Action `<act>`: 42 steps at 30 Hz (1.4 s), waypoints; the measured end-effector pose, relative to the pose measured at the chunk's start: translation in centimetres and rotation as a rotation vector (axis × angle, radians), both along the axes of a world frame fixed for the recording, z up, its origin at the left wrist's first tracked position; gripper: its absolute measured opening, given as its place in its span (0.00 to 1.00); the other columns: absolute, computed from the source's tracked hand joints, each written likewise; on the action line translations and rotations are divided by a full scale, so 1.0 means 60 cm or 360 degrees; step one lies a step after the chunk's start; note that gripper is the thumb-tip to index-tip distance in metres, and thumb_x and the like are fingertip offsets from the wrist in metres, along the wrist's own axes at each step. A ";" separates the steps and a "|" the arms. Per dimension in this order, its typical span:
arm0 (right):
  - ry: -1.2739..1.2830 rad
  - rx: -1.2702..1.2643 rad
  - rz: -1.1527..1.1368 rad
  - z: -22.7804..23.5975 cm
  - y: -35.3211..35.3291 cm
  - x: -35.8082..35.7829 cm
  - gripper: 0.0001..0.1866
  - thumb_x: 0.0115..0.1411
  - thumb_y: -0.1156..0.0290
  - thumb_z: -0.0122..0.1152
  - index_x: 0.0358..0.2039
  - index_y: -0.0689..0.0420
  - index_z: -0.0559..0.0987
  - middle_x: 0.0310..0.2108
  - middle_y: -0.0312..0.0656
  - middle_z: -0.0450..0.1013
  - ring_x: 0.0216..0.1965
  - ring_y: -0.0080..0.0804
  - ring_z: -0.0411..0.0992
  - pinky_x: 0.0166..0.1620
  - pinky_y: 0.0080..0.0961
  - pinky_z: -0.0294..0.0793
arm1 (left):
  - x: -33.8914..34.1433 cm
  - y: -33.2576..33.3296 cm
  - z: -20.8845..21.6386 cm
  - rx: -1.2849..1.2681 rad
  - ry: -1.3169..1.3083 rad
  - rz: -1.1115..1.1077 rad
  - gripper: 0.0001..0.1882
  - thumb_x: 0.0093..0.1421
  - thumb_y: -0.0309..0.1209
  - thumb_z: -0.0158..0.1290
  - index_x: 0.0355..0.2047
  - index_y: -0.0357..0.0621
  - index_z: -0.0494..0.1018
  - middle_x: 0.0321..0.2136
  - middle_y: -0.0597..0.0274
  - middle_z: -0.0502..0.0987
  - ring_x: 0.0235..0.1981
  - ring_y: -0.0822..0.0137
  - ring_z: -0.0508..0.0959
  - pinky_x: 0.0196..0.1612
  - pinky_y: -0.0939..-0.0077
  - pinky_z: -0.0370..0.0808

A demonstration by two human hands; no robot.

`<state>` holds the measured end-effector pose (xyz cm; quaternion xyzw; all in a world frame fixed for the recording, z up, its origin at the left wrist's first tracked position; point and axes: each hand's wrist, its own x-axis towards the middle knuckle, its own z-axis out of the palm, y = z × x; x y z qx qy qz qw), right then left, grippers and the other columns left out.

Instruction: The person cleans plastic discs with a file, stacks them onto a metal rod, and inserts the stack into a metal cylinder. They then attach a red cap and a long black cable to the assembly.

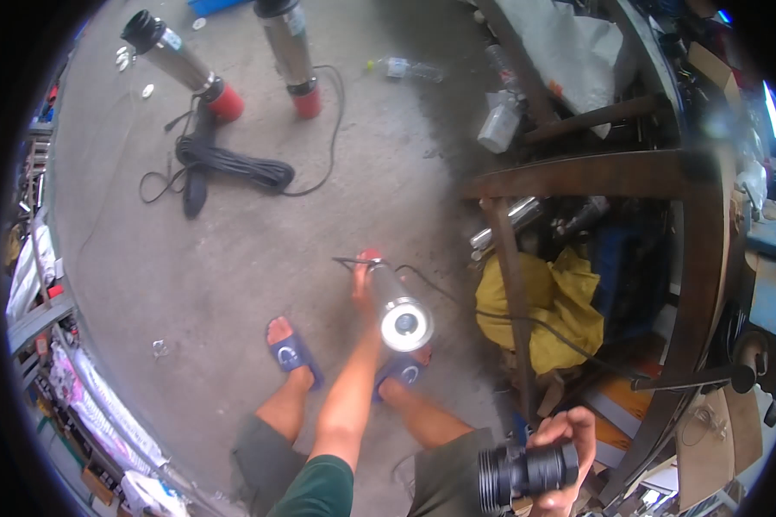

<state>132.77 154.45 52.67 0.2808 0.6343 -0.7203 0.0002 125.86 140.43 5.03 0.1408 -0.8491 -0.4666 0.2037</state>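
Observation:
With my left hand [363, 286] I grip a shiny steel cylindrical pump [395, 297] near its red end, and its round open metal end faces up toward me. A thin black cable leads off from the pump's red end. In my right hand [576, 439], low at the right, I hold a black threaded pipe fitting [510, 479] lying sideways, apart from the pump. Its ribbed thread points left, and my fingers wrap round the other end.
Two similar pumps, one [171, 56] at far left and one [289, 56] beside it, stand on red ends. A bundled black cable [241, 165] lies near them. To the right are a rusty metal frame bench [591, 175], a yellow sack [543, 302] and a plastic bottle [405, 69].

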 end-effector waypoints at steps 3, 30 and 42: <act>0.0151 -0.1183 -0.0082 -0.060 -0.016 0.052 0.59 0.46 0.41 0.84 0.70 0.54 0.63 0.51 0.42 0.77 0.67 0.48 0.67 0.69 0.57 0.64 | -0.019 -0.078 -0.066 0.1159 -0.0148 0.0178 0.28 0.54 0.38 0.73 0.51 0.41 0.75 0.49 0.53 0.82 0.49 0.58 0.83 0.52 0.63 0.81; 0.1541 0.0048 -0.0236 1.021 0.089 0.074 0.33 0.55 0.68 0.78 0.56 0.56 0.67 0.47 0.48 0.79 0.54 0.39 0.76 0.61 0.41 0.74 | 0.008 -0.183 1.528 0.0270 0.0007 -0.1525 0.32 0.40 0.31 0.73 0.46 0.39 0.73 0.33 0.50 0.83 0.33 0.53 0.83 0.42 0.61 0.80; 0.1204 -0.0115 -0.0457 1.023 0.026 0.086 0.19 0.60 0.75 0.69 0.50 0.61 0.72 0.45 0.48 0.82 0.46 0.32 0.80 0.51 0.32 0.80 | 0.122 -0.171 1.546 -0.0325 -0.0048 -0.1746 0.32 0.38 0.37 0.70 0.46 0.44 0.74 0.29 0.50 0.83 0.32 0.44 0.84 0.39 0.55 0.80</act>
